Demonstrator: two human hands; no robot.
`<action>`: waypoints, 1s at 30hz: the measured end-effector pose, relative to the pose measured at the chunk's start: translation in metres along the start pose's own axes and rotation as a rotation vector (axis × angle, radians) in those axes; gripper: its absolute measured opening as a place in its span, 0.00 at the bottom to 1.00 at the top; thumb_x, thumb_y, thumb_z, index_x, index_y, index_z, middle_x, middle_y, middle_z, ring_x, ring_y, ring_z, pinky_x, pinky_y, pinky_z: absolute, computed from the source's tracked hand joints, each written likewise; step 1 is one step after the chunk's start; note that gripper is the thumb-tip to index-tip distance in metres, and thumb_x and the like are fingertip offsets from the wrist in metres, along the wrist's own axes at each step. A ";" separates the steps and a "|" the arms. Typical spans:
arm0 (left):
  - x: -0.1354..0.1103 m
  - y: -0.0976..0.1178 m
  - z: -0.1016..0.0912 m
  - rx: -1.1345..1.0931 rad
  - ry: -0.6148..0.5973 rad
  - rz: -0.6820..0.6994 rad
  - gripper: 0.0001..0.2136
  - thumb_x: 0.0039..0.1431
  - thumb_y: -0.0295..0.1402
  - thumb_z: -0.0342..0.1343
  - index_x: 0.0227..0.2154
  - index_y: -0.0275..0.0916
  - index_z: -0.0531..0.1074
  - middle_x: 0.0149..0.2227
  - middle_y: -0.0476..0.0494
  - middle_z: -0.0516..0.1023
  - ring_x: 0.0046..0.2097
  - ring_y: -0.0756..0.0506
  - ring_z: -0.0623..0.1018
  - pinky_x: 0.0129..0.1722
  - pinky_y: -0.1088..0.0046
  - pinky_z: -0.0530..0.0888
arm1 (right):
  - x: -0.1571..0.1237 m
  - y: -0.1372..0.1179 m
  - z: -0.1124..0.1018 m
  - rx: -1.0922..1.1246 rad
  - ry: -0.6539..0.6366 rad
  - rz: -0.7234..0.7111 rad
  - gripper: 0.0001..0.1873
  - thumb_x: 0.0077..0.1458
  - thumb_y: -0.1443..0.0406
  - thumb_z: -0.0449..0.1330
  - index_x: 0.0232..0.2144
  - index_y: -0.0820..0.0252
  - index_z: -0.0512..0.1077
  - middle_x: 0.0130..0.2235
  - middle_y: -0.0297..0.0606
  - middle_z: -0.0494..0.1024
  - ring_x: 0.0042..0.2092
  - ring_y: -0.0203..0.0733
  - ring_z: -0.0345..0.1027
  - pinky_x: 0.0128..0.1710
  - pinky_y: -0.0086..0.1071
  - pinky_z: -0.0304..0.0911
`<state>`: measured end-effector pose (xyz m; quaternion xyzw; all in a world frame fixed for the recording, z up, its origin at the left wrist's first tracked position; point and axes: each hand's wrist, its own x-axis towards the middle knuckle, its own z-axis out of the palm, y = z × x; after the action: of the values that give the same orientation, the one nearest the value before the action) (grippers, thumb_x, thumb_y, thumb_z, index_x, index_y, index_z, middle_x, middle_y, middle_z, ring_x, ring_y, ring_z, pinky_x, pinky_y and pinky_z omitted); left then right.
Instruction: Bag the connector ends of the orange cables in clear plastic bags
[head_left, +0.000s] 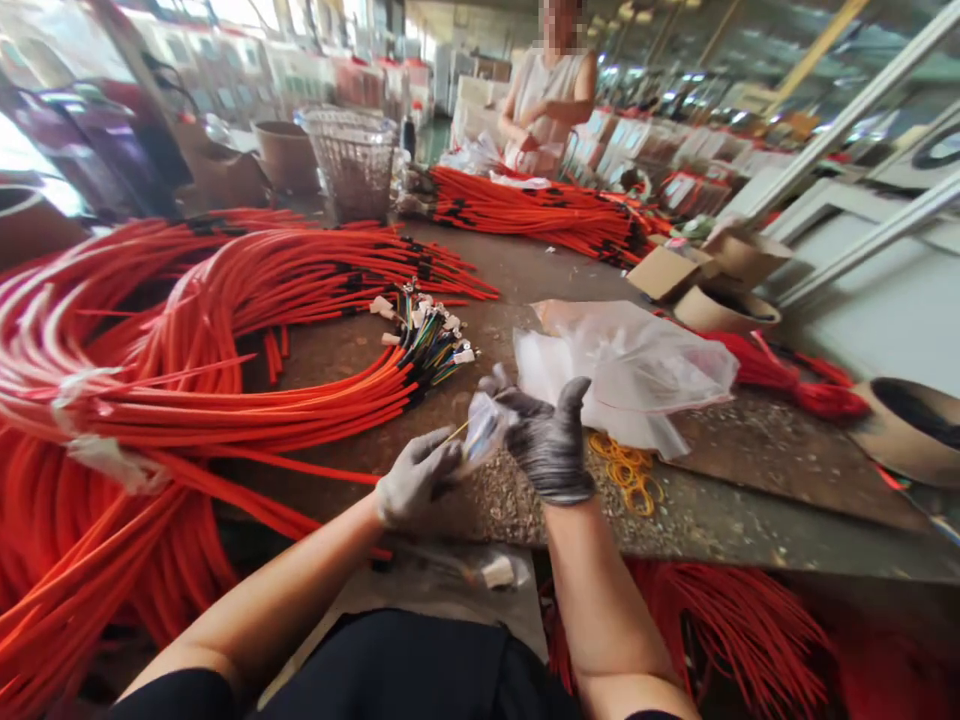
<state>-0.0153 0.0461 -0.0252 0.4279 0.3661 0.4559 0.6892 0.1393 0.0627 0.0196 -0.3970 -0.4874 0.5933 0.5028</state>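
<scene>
My left hand [417, 482] wears a light grey glove and pinches the end of an orange cable with thin coloured wires. My right hand [549, 440], in a dark grey glove, is closed on a small clear plastic bag [484, 425] that covers the cable's wire end, right between both hands. Just behind them lies a big coil of orange cables [187, 340], its ends with coloured wires and white connectors [431, 335] fanned out on the table. A pile of clear plastic bags [630, 370] sits just right of my right hand.
Yellow rubber bands [630, 475] lie on the worn table [750, 450] by the bags. Another orange cable bundle [540, 215] lies at the far side, where another person [547, 95] stands working. Cardboard tubs [724, 310], a wire basket [352, 160] and red ties [787, 375] stand around.
</scene>
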 end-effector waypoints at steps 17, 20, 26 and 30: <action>-0.044 -0.036 -0.012 1.134 -0.725 0.260 0.12 0.52 0.39 0.55 0.20 0.40 0.76 0.27 0.41 0.76 0.31 0.43 0.73 0.27 0.71 0.74 | 0.011 -0.032 -0.174 -1.054 0.813 0.236 0.23 0.38 0.62 0.69 0.07 0.56 0.58 0.19 0.39 0.70 0.38 0.46 0.71 0.40 0.37 0.64; -0.024 -0.019 -0.028 1.040 -0.629 0.247 0.16 0.57 0.39 0.50 0.20 0.40 0.77 0.21 0.44 0.73 0.25 0.46 0.72 0.23 0.74 0.73 | 0.007 -0.036 -0.218 -1.057 0.980 0.289 0.26 0.39 0.65 0.66 0.06 0.54 0.52 0.23 0.46 0.71 0.46 0.54 0.69 0.47 0.50 0.59; 0.062 0.029 -0.049 1.738 0.143 0.108 0.23 0.55 0.31 0.53 0.55 0.35 0.68 0.53 0.26 0.71 0.52 0.33 0.72 0.48 0.57 0.70 | 0.016 -0.027 -0.229 -0.908 0.951 0.241 0.21 0.36 0.71 0.63 0.06 0.55 0.54 0.22 0.45 0.69 0.46 0.55 0.68 0.46 0.50 0.60; 0.082 0.036 -0.048 1.825 0.134 -0.039 0.17 0.60 0.32 0.47 0.50 0.33 0.70 0.46 0.28 0.75 0.45 0.35 0.76 0.43 0.61 0.71 | 0.009 -0.021 -0.203 -0.572 0.868 0.043 0.09 0.34 0.68 0.65 0.13 0.57 0.66 0.17 0.34 0.66 0.35 0.47 0.67 0.37 0.40 0.63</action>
<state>-0.0435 0.1429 -0.0183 0.7730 0.6307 0.0017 0.0684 0.3375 0.1087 -0.0027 -0.7379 -0.3687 0.2273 0.5176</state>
